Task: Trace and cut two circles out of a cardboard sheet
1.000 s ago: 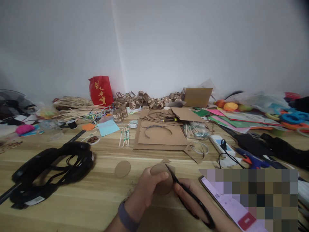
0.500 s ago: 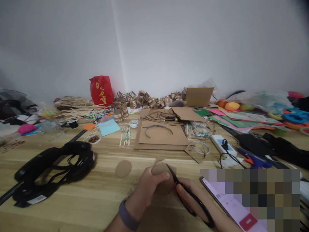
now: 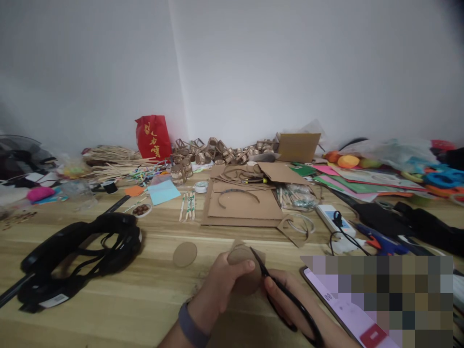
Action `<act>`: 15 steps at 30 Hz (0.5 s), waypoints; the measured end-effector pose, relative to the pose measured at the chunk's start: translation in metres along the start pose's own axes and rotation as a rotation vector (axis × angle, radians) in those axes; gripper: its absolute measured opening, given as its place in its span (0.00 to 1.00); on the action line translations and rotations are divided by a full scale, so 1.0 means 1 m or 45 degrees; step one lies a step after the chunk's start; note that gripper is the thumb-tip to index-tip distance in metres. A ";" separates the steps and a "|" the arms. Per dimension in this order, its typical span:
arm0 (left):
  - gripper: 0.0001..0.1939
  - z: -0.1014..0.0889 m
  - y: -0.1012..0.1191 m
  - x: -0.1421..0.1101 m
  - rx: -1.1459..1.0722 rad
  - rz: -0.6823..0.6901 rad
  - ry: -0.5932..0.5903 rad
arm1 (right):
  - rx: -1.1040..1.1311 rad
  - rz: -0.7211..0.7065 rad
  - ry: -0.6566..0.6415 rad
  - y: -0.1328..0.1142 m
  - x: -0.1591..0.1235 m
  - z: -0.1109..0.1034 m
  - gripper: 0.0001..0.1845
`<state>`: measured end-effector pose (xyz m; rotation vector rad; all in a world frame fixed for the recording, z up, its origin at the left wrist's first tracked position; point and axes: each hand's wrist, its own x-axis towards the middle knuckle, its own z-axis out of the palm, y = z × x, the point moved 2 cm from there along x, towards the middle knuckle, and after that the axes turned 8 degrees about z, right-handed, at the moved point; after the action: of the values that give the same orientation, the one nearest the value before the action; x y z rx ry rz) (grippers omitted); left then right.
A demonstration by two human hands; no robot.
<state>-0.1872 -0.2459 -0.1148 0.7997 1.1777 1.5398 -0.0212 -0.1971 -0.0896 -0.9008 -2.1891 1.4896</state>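
A small white dish on the bench holds brown beads. My left hand has its fingers grasping a round brown cardboard disc just above the near bench edge. My right hand is clenched on black scissors, whose blades bite the disc's right edge.

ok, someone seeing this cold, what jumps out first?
Front and centre, the left hand holds a round cardboard piece while the right hand works black scissors into its edge. A finished cardboard disc lies on the wooden table just left of them. Behind sits a stack of cut cardboard sheets, and a red bag stands out against the white wall.
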 end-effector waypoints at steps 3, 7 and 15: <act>0.23 0.002 0.005 0.000 0.009 -0.008 -0.032 | 0.024 0.038 -0.048 0.004 0.001 0.001 0.40; 0.21 0.007 0.016 -0.002 0.007 0.010 -0.085 | 0.010 0.011 -0.069 0.002 0.002 0.001 0.39; 0.20 0.008 0.021 -0.003 -0.006 0.018 -0.093 | -0.041 -0.046 0.037 0.003 0.003 -0.002 0.39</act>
<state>-0.1853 -0.2471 -0.0917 0.8556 1.1173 1.5115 -0.0212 -0.1928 -0.0915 -0.8826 -2.2031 1.4198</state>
